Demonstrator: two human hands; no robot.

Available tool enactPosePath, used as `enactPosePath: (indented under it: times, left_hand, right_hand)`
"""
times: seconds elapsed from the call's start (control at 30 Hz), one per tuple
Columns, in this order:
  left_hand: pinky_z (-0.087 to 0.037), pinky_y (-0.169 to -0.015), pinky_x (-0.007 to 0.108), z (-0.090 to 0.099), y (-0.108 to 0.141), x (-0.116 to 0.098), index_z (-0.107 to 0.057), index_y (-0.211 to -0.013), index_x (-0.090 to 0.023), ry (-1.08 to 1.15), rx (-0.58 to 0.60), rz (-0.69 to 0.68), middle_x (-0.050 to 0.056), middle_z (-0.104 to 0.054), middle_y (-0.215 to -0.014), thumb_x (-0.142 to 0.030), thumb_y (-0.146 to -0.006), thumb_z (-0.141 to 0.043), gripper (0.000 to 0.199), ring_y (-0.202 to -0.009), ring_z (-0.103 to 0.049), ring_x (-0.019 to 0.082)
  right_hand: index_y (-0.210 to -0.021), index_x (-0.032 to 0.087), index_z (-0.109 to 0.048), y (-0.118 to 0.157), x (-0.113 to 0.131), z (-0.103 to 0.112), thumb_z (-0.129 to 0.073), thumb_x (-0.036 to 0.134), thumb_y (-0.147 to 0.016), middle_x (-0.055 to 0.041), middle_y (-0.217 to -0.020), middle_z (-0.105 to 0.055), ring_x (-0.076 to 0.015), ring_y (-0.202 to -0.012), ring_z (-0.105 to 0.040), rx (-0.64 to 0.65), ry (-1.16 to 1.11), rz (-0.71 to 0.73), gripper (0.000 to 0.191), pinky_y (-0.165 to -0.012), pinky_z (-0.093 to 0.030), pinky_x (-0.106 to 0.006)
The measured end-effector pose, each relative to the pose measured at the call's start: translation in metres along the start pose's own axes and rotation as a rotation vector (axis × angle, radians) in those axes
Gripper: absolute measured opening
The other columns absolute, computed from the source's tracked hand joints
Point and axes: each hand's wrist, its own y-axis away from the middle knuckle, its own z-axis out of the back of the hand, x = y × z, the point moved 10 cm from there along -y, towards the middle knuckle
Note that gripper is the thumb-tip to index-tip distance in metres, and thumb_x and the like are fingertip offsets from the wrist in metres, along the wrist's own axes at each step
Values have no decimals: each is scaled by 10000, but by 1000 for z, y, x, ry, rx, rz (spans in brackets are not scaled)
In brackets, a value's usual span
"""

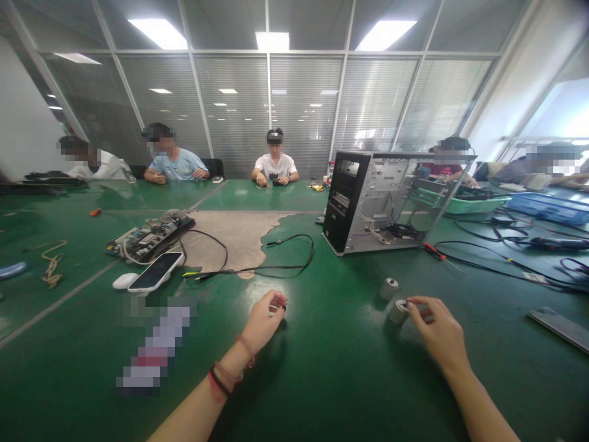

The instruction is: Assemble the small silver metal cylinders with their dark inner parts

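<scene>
My left hand (267,316) is over the green table (322,368) left of centre, its fingers curled together round a small dark piece that I cannot make out. On the right, my right hand (437,325) has its thumb and fingertips at the top of a small silver cylinder (399,312), pinched at a small dark part there. A second silver cylinder (389,288) stands upright just behind the first one. Bracelets circle my left wrist.
An open computer case (368,202) stands behind the cylinders. Left lie a phone (156,272), a circuit board assembly (150,236) and black cables (294,266). A screwdriver (444,256) and another phone (559,328) lie right. Several people sit across the table.
</scene>
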Motion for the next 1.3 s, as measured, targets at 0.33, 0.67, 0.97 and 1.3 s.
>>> enactPosePath:
  times: [0.33,0.67,0.97,1.3]
  left_hand:
    - [-466,-715,263,1,1,0,-567,-834,-157,-1,-6,9,41,-609,-841,-101,-714,-486,155,-767,-579,148]
    - [-466,-699,260,1,1,2,-571,-827,-162,8,-10,23,40,-614,-838,-124,-711,-502,140,-755,-581,148]
    - [-469,-698,270,2,1,2,-573,-831,-161,10,-14,22,46,-615,-838,-120,-704,-497,153,-752,-585,154]
    - [-467,-708,255,5,1,0,-582,-814,-169,13,-25,-3,30,-621,-819,-122,-702,-503,145,-752,-583,143]
  right_hand:
    - [-890,210,-603,1,-4,-4,-451,522,-808,-31,-796,-622,-165,-617,-589,43,17,-20,357,-587,-462,-277]
    - [-925,230,-616,1,8,-7,-436,437,-831,-23,-831,-600,-131,-561,-544,70,75,80,290,-569,-450,-263]
    - [-968,210,-576,4,-14,-26,-498,519,-764,-63,-948,-620,-180,-686,-612,171,-122,-36,378,-618,-489,-288]
    - [-1031,239,-526,3,-32,-23,-434,554,-777,-34,-744,-647,-222,-634,-633,222,142,-128,415,-574,-454,-309]
